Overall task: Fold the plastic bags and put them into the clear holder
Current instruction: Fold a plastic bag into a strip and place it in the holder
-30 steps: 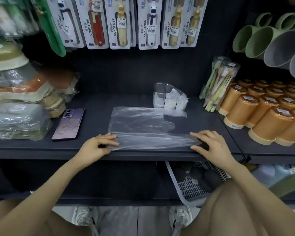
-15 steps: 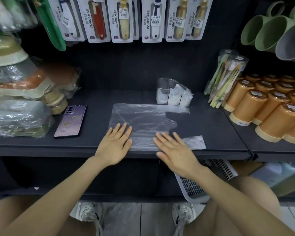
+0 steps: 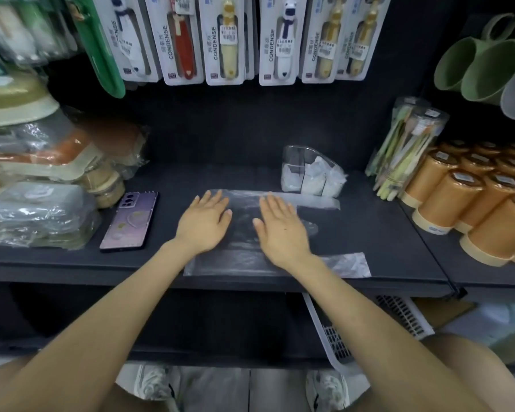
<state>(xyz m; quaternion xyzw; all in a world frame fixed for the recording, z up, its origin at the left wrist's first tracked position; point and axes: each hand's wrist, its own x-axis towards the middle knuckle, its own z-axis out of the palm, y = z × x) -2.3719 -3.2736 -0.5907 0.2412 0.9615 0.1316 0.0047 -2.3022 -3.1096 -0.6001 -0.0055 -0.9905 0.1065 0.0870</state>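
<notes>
Left hand point(image 3: 204, 224) and right hand point(image 3: 281, 230), spread flat, have been slid toward 12 o'clock across the bag point(image 3: 238, 263). The fold is judged pressed down, folding unfinished.

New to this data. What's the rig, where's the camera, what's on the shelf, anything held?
No robot: a person works with two bare hands. Every picture comes from one wide-angle camera on the person's head, looking forward and down. On the dark shelf lies a thin clear plastic bag, flat. The left hand and right hand press on it with straight fingers; nothing is gripped. Behind it stands the clear plastic holder, with white folded plastic inside. A purple phone lies left, orange cylindrical tubs stand right.
</notes>
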